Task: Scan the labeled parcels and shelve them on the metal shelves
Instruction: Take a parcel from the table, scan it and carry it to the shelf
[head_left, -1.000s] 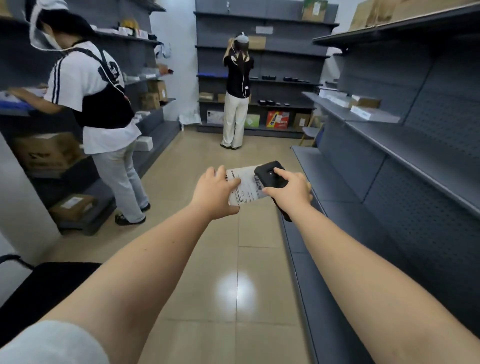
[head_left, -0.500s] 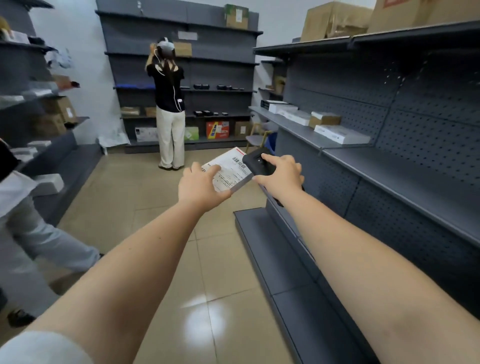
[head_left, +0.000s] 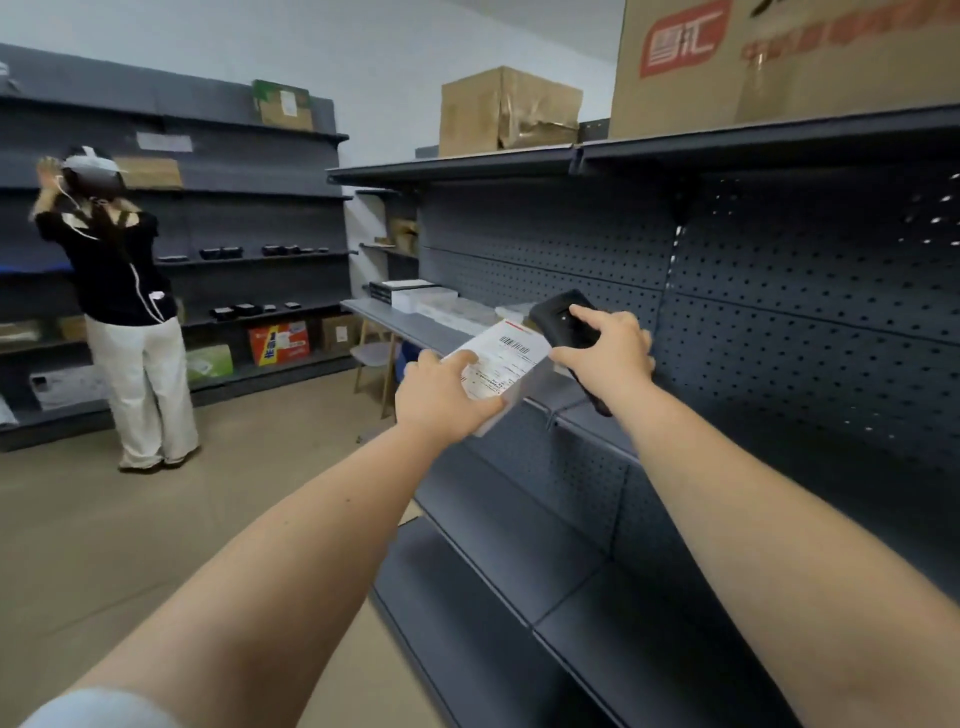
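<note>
Parcel (head_left: 498, 364) in L hand (head_left: 441, 397)

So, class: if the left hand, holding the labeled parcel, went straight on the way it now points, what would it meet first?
Probably the middle metal shelf: the left hand carries the parcel toward its front edge, near the white boxes already lying there. Depth is unclear, so this is a judgement.

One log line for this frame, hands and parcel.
left hand: holds labeled parcel | right hand: grips scanner over label | parcel: unshelved, beside metal shelf
</note>
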